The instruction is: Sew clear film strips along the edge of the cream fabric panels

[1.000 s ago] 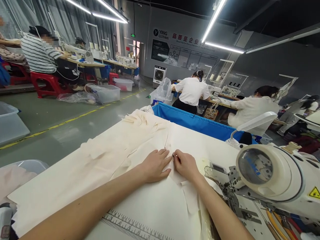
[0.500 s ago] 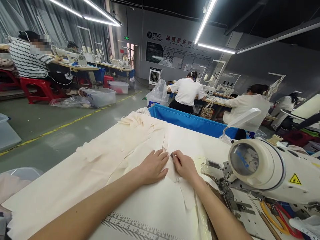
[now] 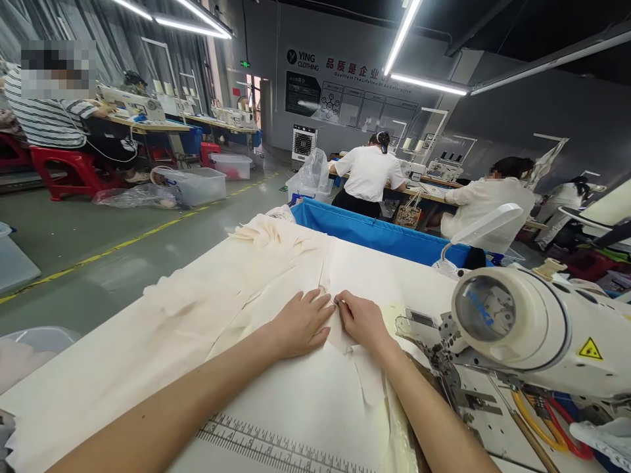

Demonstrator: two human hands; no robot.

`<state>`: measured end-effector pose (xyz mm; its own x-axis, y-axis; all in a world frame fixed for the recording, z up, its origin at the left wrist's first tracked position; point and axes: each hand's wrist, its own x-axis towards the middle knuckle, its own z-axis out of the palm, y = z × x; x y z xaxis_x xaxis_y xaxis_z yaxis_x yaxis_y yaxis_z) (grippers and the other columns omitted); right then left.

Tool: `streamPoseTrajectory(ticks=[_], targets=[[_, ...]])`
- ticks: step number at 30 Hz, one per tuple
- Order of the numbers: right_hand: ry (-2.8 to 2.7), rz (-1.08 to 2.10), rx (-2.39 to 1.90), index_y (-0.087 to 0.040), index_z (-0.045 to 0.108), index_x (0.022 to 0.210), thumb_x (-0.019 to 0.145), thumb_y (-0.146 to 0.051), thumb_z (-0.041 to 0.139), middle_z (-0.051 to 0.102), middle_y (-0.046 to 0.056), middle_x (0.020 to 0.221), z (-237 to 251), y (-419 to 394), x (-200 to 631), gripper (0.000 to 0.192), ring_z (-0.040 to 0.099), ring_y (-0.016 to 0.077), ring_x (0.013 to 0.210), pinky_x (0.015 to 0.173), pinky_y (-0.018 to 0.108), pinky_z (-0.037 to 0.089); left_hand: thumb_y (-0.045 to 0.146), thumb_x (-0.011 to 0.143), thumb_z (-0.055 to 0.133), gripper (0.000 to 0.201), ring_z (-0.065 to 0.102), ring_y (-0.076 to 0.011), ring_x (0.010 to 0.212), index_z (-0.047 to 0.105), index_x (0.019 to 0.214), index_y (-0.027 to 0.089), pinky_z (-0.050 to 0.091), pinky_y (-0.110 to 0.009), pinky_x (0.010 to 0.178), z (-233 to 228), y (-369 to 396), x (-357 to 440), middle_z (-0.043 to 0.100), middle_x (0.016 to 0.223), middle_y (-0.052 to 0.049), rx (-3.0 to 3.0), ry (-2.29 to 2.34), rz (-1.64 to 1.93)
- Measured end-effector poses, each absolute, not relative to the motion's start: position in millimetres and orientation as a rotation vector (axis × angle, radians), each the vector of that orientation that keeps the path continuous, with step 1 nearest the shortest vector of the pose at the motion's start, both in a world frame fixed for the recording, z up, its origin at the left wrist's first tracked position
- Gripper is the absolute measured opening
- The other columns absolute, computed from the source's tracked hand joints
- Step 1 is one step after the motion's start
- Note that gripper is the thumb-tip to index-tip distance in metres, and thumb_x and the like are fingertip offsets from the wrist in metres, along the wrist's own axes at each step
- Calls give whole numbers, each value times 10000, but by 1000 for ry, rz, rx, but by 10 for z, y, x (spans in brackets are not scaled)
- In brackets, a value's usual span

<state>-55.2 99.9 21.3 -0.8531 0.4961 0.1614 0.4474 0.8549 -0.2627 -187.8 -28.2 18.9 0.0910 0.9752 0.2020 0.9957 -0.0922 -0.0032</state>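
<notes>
Striped-shirt person (image 3: pixel 46 118): seated at the far left of the room on a red stool (image 3: pixel 73 172), at another sewing station, well apart from the desk.
Clear bins (image 3: pixel 197 184): on the floor beyond the yellow line, left of the desk.
Cream fabric (image 3: pixel 187 315): spread flat over most of the desk, bunched in folds at the far left corner, its cut edges meeting near the desk's middle.
Ruler markings (image 3: pixel 256 448): printed along the desk's near edge, partly under the fabric.
Left hand (image 3: pixel 302 322): flat, palm down, fingers stretched out and pressing on the fabric near the middle of the desk; it grips nothing.
Right hand (image 3: pixel 362 318): just beside the left, fingertips almost touching it, thumb and forefinger pinched together on a fabric edge; a small dark thing shows at the fingertips, too small to name.
Blue bin wall (image 3: pixel 374 238): runs along the desk's far edge.
Co-workers in white (image 3: pixel 371 176): seated beyond the blue bin wall, backs turned.
Sewing machine (image 3: pixel 532 325): white, at the right edge of the desk, its head near the right hand.
</notes>
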Motion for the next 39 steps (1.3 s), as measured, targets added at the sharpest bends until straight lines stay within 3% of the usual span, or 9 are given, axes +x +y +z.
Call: streamPoseTrajectory(ticks=[9,16,29,39], targets=[[-2866,345,-706,-166,647,956,978,-285,533,649,-22,777,297,1105,-261,165,614,135,685,692,316,504,317,934,446,375,444,-357,1307,542,1269,179,444,-496,940,194,-289,-1886,504,1407,-123,-2205,-2066,-208],[-2823,387,-713,-165,626,1023,986,-247,505,637,-29,764,241,1060,-187,150,613,140,677,689,316,495,245,977,338,376,447,-252,1321,541,1280,154,312,-440,1106,63,-250,-1794,544,1380,-102,-2253,-1894,-358],[-2786,363,-758,-158,601,1114,1001,-238,481,675,-4,847,193,977,-263,183,657,153,749,722,336,530,249,972,324,392,492,-262,1264,529,1286,136,368,-430,1043,74,-259,-1702,555,1348,-124,-2287,-1886,-325],[-2883,269,-749,-159,632,1012,969,-245,544,650,-21,791,291,996,-152,131,629,139,689,690,323,524,265,978,319,369,534,-233,1213,568,1223,146,411,-382,965,102,-236,-1672,588,1317,-100,-2224,-1899,-255]])
